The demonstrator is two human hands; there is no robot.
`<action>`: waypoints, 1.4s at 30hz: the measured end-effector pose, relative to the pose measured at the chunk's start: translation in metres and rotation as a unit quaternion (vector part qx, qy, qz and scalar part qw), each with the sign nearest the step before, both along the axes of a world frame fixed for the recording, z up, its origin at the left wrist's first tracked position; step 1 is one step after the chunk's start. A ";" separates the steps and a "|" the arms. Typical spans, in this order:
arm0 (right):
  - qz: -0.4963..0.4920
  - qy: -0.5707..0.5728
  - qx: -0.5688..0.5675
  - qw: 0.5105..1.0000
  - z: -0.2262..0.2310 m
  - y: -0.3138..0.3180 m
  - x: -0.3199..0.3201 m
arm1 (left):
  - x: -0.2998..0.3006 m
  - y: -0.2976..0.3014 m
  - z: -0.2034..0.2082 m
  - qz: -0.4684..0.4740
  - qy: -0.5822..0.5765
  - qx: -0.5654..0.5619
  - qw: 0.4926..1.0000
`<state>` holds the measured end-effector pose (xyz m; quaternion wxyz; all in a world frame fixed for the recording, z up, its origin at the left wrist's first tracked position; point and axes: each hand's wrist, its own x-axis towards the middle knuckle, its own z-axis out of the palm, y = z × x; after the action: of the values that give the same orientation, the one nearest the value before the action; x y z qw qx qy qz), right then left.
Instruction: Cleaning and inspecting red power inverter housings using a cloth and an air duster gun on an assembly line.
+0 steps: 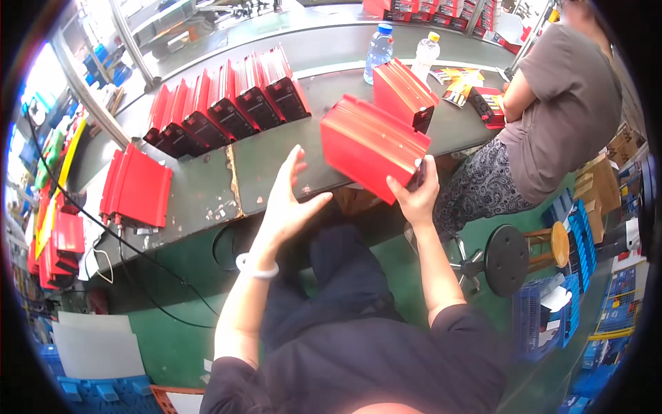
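Observation:
My right hand [417,193] grips one end of a red ribbed metal case [372,145], a box with a dark end panel, lifted at the bench's front edge. My left hand [291,200] is open just left of that case, fingers spread and thumb out, touching nothing. A white band circles my left wrist. Right behind the held case, another red case [403,93] stands on the bench. A row of several similar red cases [227,103] with black end panels stands farther back to the left.
More red cases [138,186] sit at the bench's left end beside a black cable [138,252]. Two plastic bottles [379,52] stand at the back. At right, a co-worker [565,103] leans over another red case [488,107]. Behind that person are a round stool [507,259] and blue crates [538,317].

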<state>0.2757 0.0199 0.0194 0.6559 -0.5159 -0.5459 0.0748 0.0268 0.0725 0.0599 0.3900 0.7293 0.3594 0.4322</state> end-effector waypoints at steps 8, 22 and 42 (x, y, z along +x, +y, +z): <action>-0.259 -0.147 0.071 0.952 0.000 0.079 -0.004 | -0.033 -0.047 -0.035 -0.007 0.029 -0.100 0.995; -0.408 -0.114 0.156 0.892 -0.008 0.094 -0.027 | -0.093 -0.082 -0.071 0.114 -0.032 -0.184 0.976; 0.438 -0.147 -0.097 0.881 0.033 0.164 -0.391 | -0.280 0.000 -0.036 0.582 0.068 0.178 0.791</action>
<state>-0.1155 0.1841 0.0522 0.4150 -0.2898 -0.7967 0.3303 -0.2529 0.0722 0.0240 -0.0971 0.4664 0.6580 0.5832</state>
